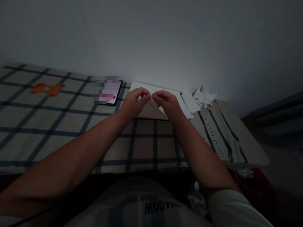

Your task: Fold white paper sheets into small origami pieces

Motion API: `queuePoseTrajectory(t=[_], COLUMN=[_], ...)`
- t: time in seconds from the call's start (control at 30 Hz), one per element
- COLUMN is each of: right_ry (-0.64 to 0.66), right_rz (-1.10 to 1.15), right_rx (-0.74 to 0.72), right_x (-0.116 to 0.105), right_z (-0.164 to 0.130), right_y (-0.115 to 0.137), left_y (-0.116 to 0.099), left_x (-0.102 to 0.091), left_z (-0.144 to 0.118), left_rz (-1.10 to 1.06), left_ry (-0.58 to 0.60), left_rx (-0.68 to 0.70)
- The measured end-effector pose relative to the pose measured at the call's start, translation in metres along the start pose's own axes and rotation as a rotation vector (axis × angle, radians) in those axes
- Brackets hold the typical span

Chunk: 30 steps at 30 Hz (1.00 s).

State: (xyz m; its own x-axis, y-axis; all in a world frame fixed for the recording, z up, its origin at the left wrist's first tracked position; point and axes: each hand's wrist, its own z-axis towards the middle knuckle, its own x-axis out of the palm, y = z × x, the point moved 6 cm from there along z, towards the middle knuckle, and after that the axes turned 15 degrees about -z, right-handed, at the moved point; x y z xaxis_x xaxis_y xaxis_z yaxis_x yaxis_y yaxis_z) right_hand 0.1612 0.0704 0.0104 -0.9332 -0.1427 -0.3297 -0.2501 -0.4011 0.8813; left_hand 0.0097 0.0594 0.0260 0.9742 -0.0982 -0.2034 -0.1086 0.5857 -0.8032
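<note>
A white sheet of paper [151, 111] is lifted off the checked bedcover [71, 126], folded to a point between my hands. My left hand [134, 102] pinches its top corner from the left. My right hand [167, 102] pinches the same corner from the right, fingertips almost touching. More white sheets [142, 85] lie flat under and behind the held one, against the wall.
A phone [110, 91] with a lit screen lies left of the paper. Folded or crumpled white paper pieces [203, 96] sit at the right by the wall. An orange bear print [47, 89] marks the cover at far left. The bed edge runs below my forearms.
</note>
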Motion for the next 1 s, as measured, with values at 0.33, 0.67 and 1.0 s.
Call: queuePoseTrajectory(t=[0.33, 0.67, 1.0], right_ry=[-0.005, -0.049, -0.012], right_rz=[-0.001, -0.139, -0.05], right_rx=[0.015, -0.11, -0.04], right_x=[-0.001, -0.005, -0.005], right_z=[0.0, 0.0, 0.002], right_y=[0.002, 0.005, -0.002], left_y=[-0.002, -0.004, 0.0], left_x=[0.003, 0.004, -0.002], left_z=[0.0, 0.0, 0.002], left_rz=[0.066, 0.067, 0.03], left_ry=[0.034, 0.041, 0.002], left_rx=[0.047, 0.023, 0.001])
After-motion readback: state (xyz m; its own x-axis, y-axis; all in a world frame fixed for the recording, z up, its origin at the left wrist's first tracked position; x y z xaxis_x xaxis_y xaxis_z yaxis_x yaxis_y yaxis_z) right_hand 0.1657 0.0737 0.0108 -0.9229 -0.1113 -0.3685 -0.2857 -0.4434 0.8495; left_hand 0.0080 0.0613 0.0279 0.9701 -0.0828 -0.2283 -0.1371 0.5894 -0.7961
